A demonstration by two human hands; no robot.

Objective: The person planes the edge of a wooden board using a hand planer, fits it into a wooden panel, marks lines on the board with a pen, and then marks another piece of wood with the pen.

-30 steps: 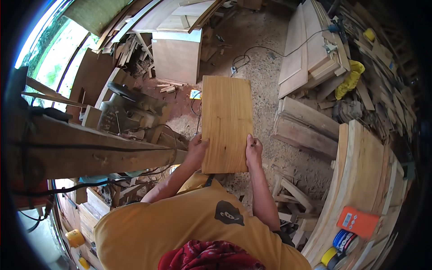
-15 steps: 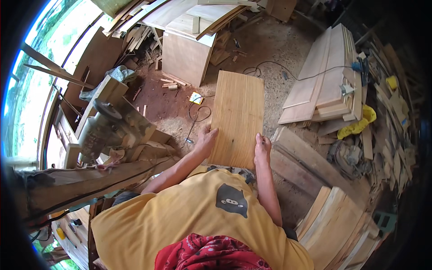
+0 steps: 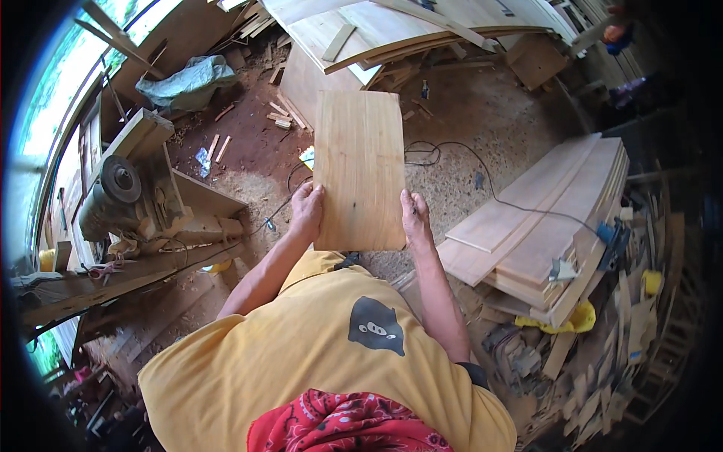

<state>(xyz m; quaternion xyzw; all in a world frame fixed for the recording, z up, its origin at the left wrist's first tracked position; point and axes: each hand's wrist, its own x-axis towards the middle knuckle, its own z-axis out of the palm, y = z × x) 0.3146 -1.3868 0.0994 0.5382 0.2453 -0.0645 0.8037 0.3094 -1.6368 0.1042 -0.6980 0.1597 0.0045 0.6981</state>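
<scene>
- Head view looks down on a person in a yellow shirt (image 3: 316, 354) standing in a wood workshop, both forearms reaching forward.
- Left hand (image 3: 307, 211) grips the near left edge of a rectangular wooden board (image 3: 358, 166), fingers wrapped over the edge.
- Right hand (image 3: 415, 217) clasps the near right edge of the same board, thumb on top.
- Wooden board is held flat above the sawdust floor (image 3: 482, 120), in front of the chest, its long side running away from the person.
- Left of the hands stands a table saw (image 3: 135, 192) with a round blade, on a rough bench.
- Right of the board lies a stack of planks (image 3: 550, 218), with a black cable (image 3: 482, 169) trailing across the floor to it.
- Far beyond the board lean large plywood sheets (image 3: 376, 30).
- Yellow cloth (image 3: 576, 320) lies near the plank stack's near end.
</scene>
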